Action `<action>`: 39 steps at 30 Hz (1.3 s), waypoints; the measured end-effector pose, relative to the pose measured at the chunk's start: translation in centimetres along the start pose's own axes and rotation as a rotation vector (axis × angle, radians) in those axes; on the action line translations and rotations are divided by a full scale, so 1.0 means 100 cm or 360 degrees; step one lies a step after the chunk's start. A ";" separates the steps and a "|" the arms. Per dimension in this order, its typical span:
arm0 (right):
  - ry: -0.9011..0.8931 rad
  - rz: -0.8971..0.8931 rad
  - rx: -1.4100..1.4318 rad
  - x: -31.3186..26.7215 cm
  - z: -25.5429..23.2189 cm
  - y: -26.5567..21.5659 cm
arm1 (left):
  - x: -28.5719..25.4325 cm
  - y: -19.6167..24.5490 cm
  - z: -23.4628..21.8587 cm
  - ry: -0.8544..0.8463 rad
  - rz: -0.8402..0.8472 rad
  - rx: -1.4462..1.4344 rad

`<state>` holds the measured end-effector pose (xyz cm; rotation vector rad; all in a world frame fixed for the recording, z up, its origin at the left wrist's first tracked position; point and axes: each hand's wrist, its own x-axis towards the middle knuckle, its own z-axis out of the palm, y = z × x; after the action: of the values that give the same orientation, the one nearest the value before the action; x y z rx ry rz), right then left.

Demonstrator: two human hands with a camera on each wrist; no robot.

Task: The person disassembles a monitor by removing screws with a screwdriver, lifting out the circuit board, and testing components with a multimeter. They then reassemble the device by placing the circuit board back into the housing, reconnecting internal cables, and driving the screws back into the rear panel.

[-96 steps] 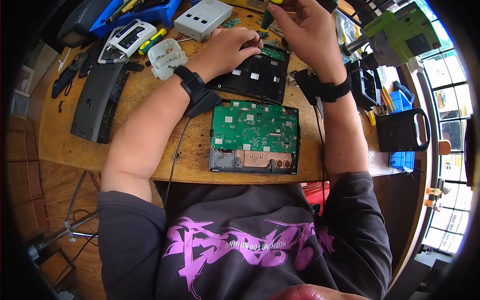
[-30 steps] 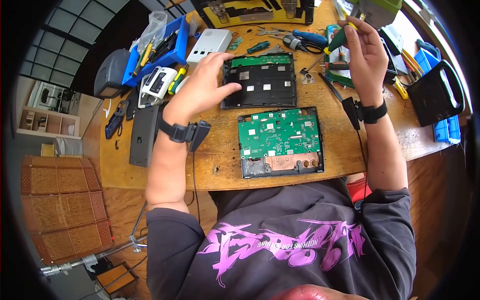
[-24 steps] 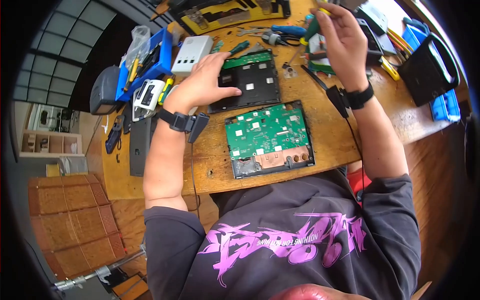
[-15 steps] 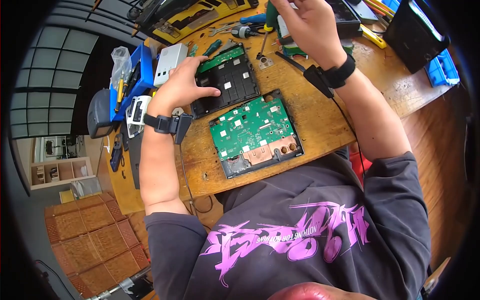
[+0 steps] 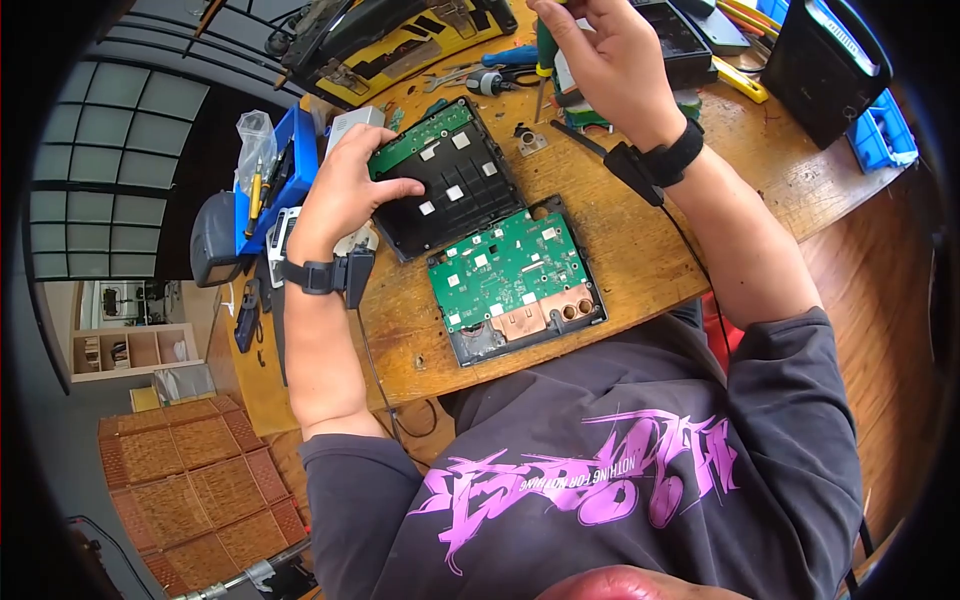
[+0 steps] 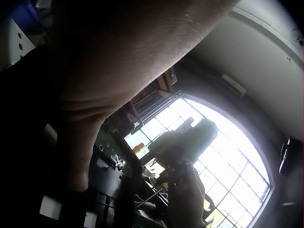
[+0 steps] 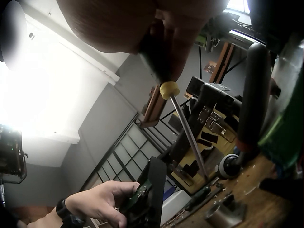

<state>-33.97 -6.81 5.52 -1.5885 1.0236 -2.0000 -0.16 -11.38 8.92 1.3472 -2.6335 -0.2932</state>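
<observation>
In the head view, my left hand (image 5: 345,190) grips the left side of a black panel (image 5: 440,200) with a green circuit strip, thumb over its inner face. The right wrist view shows the panel (image 7: 154,190) tilted up off the table in the left hand (image 7: 97,202). Its lower edge is close to a black housing with a green board (image 5: 510,265) and copper plate (image 5: 545,310); whether they touch I cannot tell. My right hand (image 5: 620,75) holds a green-handled screwdriver (image 5: 546,45), its shaft (image 7: 187,130) pointing down, away from the panel.
A yellow and black toolbox (image 5: 400,50) stands at the back. The blue bin (image 5: 290,165) of tools is at left. Beyond the panel lie a blue-handled tool (image 5: 510,56) and a small metal bracket (image 5: 530,140). A black case (image 5: 825,75) stands at right.
The screwdriver has left the panel's top edge, where it was at first. My left hand has taken hold of the panel's side and tilted it up. The head view has turned.
</observation>
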 end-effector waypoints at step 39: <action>-0.1625 0.0306 -0.0031 -0.011 -0.010 -0.001 | -0.039 0.082 0.006 0.0604 0.1146 -0.0765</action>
<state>-34.61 -5.65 4.78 -2.0371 0.7084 -0.8107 -4.45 -3.51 10.14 0.2418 -2.3149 -0.4612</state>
